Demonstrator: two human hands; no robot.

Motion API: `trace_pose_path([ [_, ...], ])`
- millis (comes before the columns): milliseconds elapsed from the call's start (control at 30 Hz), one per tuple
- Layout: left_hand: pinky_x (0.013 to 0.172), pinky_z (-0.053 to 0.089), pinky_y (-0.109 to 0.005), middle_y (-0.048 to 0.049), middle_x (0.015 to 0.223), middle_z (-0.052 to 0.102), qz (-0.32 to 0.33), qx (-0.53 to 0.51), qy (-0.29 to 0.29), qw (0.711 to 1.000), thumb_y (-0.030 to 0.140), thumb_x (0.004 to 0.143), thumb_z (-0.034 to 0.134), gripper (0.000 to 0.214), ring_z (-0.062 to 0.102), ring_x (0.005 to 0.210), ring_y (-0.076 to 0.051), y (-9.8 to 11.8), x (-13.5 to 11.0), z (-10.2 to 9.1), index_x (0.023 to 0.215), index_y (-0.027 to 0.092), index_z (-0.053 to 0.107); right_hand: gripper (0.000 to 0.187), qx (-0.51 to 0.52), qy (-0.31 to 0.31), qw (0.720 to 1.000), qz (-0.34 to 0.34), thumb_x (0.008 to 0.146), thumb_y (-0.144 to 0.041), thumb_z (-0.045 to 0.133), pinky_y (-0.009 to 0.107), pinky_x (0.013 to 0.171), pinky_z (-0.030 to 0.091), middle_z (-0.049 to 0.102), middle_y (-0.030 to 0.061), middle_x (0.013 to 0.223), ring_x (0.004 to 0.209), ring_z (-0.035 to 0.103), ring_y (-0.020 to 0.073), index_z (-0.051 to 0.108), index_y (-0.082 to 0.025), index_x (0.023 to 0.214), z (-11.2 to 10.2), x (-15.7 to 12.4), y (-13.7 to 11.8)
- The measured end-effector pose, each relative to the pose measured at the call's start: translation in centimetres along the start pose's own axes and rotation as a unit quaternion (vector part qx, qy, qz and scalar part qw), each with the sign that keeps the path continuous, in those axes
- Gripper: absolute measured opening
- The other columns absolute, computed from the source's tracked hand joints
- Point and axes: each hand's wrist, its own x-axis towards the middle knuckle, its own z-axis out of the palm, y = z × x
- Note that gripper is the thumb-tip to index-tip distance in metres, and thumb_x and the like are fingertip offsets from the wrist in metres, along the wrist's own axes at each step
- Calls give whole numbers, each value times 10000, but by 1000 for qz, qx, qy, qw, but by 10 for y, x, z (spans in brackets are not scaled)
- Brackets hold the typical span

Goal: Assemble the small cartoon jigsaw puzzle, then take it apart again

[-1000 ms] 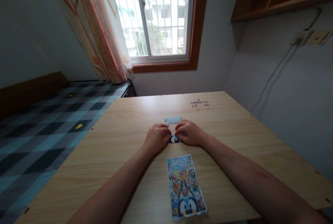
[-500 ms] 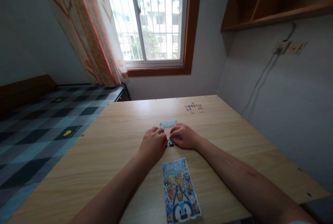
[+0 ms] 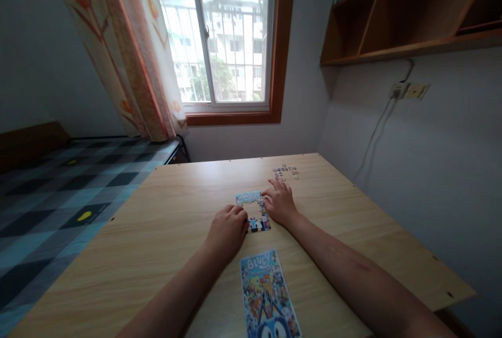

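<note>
The left hand (image 3: 229,224) curls at one rectangular blue-topped jigsaw (image 3: 248,198) on the pale wooden surface (image 3: 188,191), its grip hidden; the right hand (image 3: 279,202), fingers loosely parted, visibly holding nothing, nears uncountably tiny multicoloured pieces (image 3: 289,169); one colourful printed sheet (image 3: 264,286) lies below

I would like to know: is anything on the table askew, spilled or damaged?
Nothing looks spilled or clearly damaged. The sheet lies slightly askew on the table, its near end cut off by the view. The puzzle has a gap in its middle, with loose pieces lying apart, farther back.
</note>
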Motion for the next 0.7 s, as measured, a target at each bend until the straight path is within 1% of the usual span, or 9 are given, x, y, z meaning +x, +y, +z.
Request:
trace_pose_path([
  [133,963,487,-430,-85,1125,700,20,-18,30,999,183,889,592,150,590,1087,-264,-3,0,3,937,211,731,288,-15,-22,1000,7,843,-200,594,565,1179,121,492,103,1470,1470,250,313,755,-265,1073,4,0,1],
  [200,965,498,-441,-87,1156,701,27,-24,42,998,179,884,599,157,591,1106,-275,-3,0,4,888,214,752,298,-15,-34,999,12,846,-203,586,580,1179,112,481,103,1481,1476,240,315,748,-263,1090,6,-2,1],
  [300,946,520,-452,-92,1120,719,34,-29,54,998,189,881,607,177,610,1076,-279,-5,-1,5,853,223,778,304,-9,-36,999,9,842,-200,583,590,1181,121,477,101,1486,1482,230,318,745,-263,1092,6,-3,1],
  [400,942,529,-461,-94,1101,726,44,-33,55,997,229,874,630,161,619,1067,-283,-6,-2,5,845,227,789,303,-19,-16,999,-39,843,-186,576,586,1194,100,471,93,1499,1494,207,310,744,-259,1085,0,5,9],
  [467,945,531,-462,-92,1096,728,50,-36,51,997,259,879,630,167,624,1064,-283,-8,-2,5,833,227,787,307,-44,-4,995,-86,856,-172,560,570,1209,61,469,83,1508,1497,207,292,746,-252,1087,-7,19,21],
  [500,945,531,-462,-92,1102,727,52,-37,53,997,271,882,629,168,626,1067,-283,-8,-2,6,837,228,785,300,-60,2,995,-86,860,-164,553,570,1210,53,488,84,1492,1491,223,290,754,-247,1066,-11,29,30],
  [533,954,528,-465,-95,1132,719,51,-37,63,996,287,883,630,165,623,1084,-287,-9,-2,7,869,229,784,291,-77,5,995,-58,867,-173,550,581,1205,65,514,93,1466,1481,243,297,760,-242,1057,-14,41,39],
  [600,1002,497,-491,-111,1244,678,43,-34,112,992,316,889,627,201,598,1155,-304,-12,-1,9,1003,227,766,283,-117,-8,993,12,892,-215,544,604,1185,114,539,108,1439,1461,280,316,766,-239,1066,-20,64,59],
  [700,1100,402,-543,-131,1389,585,12,-24,212,977,328,921,576,322,528,1273,-323,-19,2,13,1202,215,685,265,-179,-61,981,54,893,-236,564,598,1177,140,547,94,1445,1459,282,317,779,-257,1047,-25,97,85],
])
